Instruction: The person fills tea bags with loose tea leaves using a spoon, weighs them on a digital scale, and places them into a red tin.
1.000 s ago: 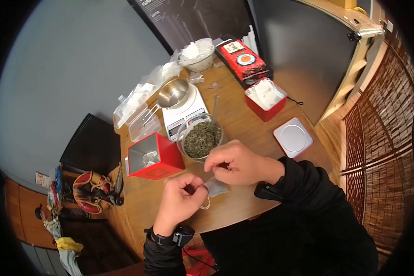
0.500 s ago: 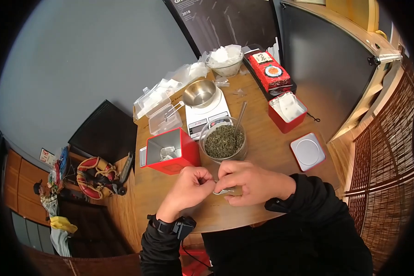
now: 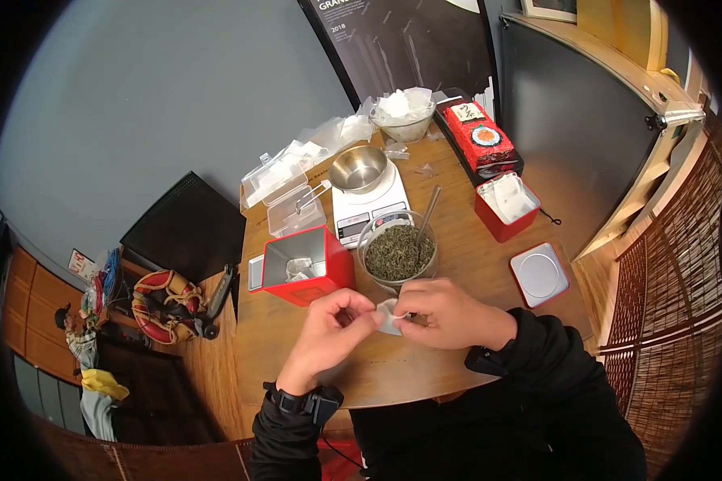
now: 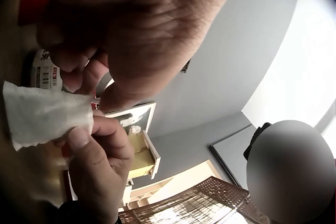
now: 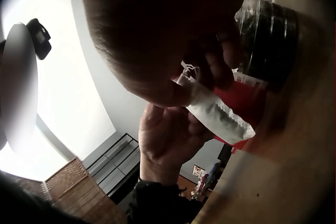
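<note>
Close to the table's near edge, a small white drawstring tea bag is held between both hands. My left hand pinches one top corner with thumb and forefinger. On the other side, my right hand pinches the gathered top. Seen from the right wrist, dark contents show through the tea bag, and a loop of white string stands out at its top. Just beyond the hands is a clear bowl of dried tea leaves, a metal spoon leaning in it.
Left of the bowl stands an open red tin with white bags inside. A steel pan sits on a white scale. To the right are another red tin, its lid and a red package.
My hands come together around the tea bag, the right hand moving down beside the left. The bag is lifted between them, its string drawn in. The head view has shifted.
</note>
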Demonstrator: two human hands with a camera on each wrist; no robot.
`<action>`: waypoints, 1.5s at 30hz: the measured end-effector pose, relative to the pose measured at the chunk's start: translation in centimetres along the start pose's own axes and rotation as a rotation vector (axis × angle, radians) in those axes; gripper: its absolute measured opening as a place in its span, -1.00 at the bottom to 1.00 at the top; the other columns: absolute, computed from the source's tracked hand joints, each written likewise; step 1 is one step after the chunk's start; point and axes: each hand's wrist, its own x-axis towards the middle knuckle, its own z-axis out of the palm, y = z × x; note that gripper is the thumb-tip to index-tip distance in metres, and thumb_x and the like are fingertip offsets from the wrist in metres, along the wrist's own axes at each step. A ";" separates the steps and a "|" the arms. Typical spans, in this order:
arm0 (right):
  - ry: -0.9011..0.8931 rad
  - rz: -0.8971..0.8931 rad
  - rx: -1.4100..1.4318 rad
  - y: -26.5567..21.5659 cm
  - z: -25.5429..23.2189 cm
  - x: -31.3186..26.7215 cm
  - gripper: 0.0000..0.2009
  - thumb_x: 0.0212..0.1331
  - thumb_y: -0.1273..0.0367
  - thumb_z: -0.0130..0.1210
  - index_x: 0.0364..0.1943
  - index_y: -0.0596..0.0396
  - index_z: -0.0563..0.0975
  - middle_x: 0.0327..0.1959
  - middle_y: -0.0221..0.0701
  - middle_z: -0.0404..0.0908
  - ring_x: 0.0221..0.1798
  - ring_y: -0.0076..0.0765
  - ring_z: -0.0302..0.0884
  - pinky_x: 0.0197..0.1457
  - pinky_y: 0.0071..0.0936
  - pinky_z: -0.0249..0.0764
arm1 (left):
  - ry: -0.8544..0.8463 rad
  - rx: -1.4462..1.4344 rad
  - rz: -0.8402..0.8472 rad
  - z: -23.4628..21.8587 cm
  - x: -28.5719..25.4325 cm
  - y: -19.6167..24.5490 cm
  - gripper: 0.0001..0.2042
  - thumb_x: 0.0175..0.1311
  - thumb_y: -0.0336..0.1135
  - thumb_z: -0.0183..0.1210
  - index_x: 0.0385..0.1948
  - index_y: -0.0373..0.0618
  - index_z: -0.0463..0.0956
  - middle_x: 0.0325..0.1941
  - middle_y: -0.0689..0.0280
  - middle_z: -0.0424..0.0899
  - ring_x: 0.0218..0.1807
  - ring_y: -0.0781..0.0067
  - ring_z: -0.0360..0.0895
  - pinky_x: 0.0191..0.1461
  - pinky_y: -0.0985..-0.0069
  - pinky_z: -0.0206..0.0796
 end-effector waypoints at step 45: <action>0.695 0.563 0.490 5.8 -2.0 1.4 -0.61 0.27 0.33 0.25 0.06 0.29 0.44 -0.49 -0.49 0.54 -0.50 -0.66 0.41 -0.44 -0.64 0.32 | 0.185 0.367 0.415 0.7 5.4 5.3 -0.82 0.24 -0.38 0.32 -0.19 -0.23 0.71 -0.31 0.19 0.68 -0.36 0.42 0.59 -0.32 0.53 0.40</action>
